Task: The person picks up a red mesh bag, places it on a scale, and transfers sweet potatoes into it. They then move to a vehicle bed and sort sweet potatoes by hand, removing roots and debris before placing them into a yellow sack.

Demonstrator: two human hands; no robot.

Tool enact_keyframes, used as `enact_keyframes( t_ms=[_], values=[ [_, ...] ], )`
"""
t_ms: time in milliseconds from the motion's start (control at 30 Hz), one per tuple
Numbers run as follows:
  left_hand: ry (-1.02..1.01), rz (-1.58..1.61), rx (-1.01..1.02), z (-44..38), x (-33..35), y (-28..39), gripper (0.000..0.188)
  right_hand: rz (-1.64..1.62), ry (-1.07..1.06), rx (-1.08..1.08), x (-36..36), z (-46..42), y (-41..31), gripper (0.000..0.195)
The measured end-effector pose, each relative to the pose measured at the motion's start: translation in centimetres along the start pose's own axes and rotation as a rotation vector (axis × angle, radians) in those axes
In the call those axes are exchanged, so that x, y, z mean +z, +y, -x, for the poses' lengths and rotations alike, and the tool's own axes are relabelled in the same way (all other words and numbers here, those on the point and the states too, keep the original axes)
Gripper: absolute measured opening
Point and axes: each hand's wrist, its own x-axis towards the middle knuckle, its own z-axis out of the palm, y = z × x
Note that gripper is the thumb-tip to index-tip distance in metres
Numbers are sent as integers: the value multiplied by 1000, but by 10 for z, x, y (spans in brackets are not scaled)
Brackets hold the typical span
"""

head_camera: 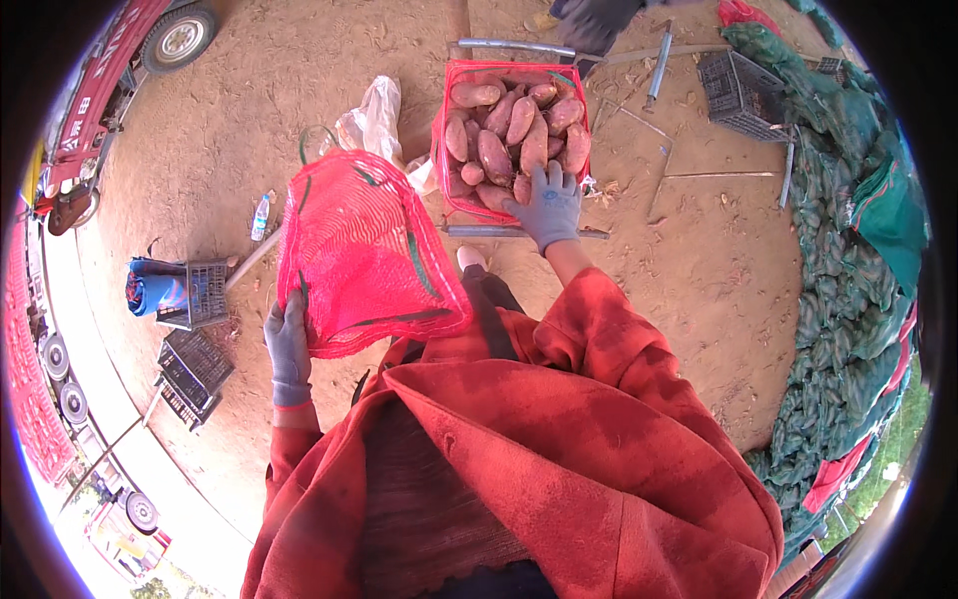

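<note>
My left hand (290, 348), in a grey work glove, grips the edge of a red mesh sack (359, 254) that hangs wide beside my body and holds no sweet potatoes. Ahead of me a square frame or crate lined with red mesh (516, 66) is filled with sweet potatoes (494, 157). My right hand (552, 204), gloved too, rests with fingers spread on the sweet potatoes at the near right corner. Metal carrying bars (486, 230) lie along the near and far sides of the filled mesh.
Another person's dark gloved hand (595, 22) is beyond the far bar. Green mesh sacks (831, 299) are piled at the right, near a grey plastic crate (741, 97). Black crates (194, 371), a water bottle (260, 217) and a white plastic sheet (374, 123) lie left. A red truck (82, 112) stands far left.
</note>
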Motion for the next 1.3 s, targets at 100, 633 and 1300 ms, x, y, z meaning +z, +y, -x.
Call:
enact_keyframes(
  t_ms=[100,633,1300],
  values=[
    [5,-67,21,-1,18,20,14,52,135,145,29,-6,20,86],
    [18,-89,110,-52,18,4,18,19,103,-131,26,-4,15,100],
    [-19,-222,240,-74,31,7,27,166,-30,78,26,-12,-5,101]
  ],
)
